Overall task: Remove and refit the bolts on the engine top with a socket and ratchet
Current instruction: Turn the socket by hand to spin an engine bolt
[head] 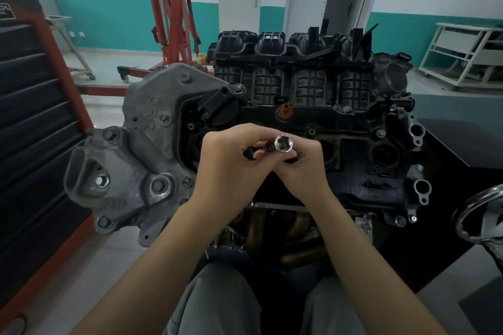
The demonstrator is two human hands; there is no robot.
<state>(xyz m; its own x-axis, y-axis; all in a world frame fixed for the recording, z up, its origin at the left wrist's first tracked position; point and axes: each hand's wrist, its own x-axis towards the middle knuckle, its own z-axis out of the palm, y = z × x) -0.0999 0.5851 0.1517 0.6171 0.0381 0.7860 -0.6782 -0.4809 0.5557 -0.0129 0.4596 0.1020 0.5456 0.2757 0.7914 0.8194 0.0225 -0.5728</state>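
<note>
1. Chrome steel, bright and smooth, makes up the socket [283, 142], which is held in the air above the middle of the engine top [353, 122], between the two hands and clear of the cover.
2. Both hands are drawn together on the tool: the left hand [231, 160] curls round the dark shank behind the socket, and the right hand [302, 163] pinches the part just under and beside the socket. How much of the ratchet [251, 153] lies inside the palms I cannot tell; only a dark stub shows at the left hand's thumb side.
3. Handling, as I judge it: the socket is small, stiff and light for its size, but polished, so it may slip in oily fingers. Its knurl-free wall gives little bite; the safer hold is on the dark shank, with fingertips steadying the socket's sides.
4. Direction: the socket's open mouth faces up and toward the camera, so its hollow is in plain view. Its long axis appears to run from the mouth back and left along the shank into the left hand, roughly level with a slight tilt upward.
5. To meet a bolt [312, 132] on the cover, that axis would have to swing until the mouth looks down onto the bolt head.
6. Bolts sit along the far edge of the cover and at its right corners, near the black intake manifold [294, 62].
</note>
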